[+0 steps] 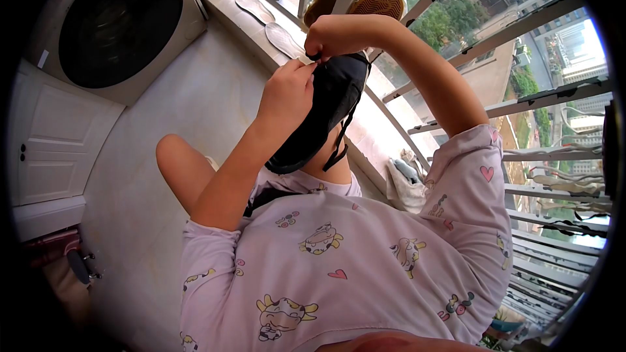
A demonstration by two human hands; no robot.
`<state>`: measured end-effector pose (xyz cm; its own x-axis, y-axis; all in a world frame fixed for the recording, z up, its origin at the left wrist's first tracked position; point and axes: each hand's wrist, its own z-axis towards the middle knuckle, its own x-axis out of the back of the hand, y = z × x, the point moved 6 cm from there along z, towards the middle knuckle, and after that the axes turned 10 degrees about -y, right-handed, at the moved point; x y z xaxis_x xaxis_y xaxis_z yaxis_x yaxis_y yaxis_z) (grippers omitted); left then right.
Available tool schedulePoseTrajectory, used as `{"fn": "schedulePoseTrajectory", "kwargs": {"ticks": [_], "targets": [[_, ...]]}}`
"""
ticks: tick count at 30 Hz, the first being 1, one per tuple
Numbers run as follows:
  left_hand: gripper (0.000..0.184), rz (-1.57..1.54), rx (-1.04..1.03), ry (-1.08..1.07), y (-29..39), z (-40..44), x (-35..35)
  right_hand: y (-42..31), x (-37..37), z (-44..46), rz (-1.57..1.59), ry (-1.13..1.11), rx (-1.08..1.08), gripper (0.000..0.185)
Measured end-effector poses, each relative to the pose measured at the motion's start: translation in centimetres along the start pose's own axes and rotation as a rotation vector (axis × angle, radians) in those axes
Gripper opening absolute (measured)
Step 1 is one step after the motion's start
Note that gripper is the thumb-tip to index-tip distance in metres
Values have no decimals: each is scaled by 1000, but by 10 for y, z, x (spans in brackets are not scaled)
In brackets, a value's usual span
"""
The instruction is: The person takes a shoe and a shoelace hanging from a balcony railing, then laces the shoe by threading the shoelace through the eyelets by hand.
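Observation:
A black fabric bag (pixel 326 101) with dangling straps lies over my bent leg, at the upper middle of the view. My left hand (pixel 287 94) is closed, its fingertips pinched at the bag's top edge. Right beside it, my right hand (pixel 332 36) is bent down in a closed grip on the same top edge. The fingertips of both hands nearly meet there. A small dark part of the bag shows between them. The bag's lower end hangs toward my lap.
A washing machine (pixel 120 23) stands at the upper left above a white cabinet (pixel 59 137). Two insoles (pixel 283 40) lie on the ledge (pixel 385 137). Shoes (pixel 378 3) stand against the window railing (pixel 554 101). A white cloth bag (pixel 405 186) sits by the ledge.

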<state>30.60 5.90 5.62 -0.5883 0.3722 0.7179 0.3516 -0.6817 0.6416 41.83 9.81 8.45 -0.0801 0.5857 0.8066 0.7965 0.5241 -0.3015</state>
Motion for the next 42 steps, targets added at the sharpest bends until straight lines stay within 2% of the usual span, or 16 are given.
{"fn": "schedulePoseTrajectory", "kwargs": {"ticks": [1,4,8,11,12,15,18,21,22,26,30,32,35,38,41,42], "targets": [[23,-10,15,-4,-2,0,1,1,0,1,-18,-2,39,11],[23,-33,33,-9,-8,0,2,17,-2,0,221,76,-1,12],[22,-57,73,-40,-10,2,2,27,-4,-7,538,154,-151,15],[22,-42,64,-34,-12,3,2,34,-13,-1,273,251,-129,18],[23,-62,64,-35,-13,3,2,34,-17,0,266,188,-166,23],[24,-109,80,-53,-15,5,4,36,-22,-5,280,288,-100,23],[25,-165,131,-108,-19,8,5,41,-23,-13,466,396,-101,23],[27,-290,188,-173,-30,11,3,34,-28,-21,486,406,-128,24],[28,-339,207,-191,-35,12,2,37,-33,-21,452,446,-91,18],[28,-551,302,-285,-50,15,-8,61,-54,-32,833,689,-10,15],[27,-576,267,-292,-47,16,-10,45,-56,-44,752,770,-45,16],[27,-454,242,-247,-38,13,-4,36,-52,-47,660,834,-23,17],[26,-225,115,-167,-16,6,0,48,-53,-47,635,834,-147,18],[26,-87,23,-112,-5,-1,1,61,-47,-44,363,801,-304,21],[27,-49,-9,-90,-2,-6,-1,77,-53,-39,470,473,-625,24],[27,-44,-12,-82,-2,-6,0,77,-52,-39,463,441,-631,24]]}}
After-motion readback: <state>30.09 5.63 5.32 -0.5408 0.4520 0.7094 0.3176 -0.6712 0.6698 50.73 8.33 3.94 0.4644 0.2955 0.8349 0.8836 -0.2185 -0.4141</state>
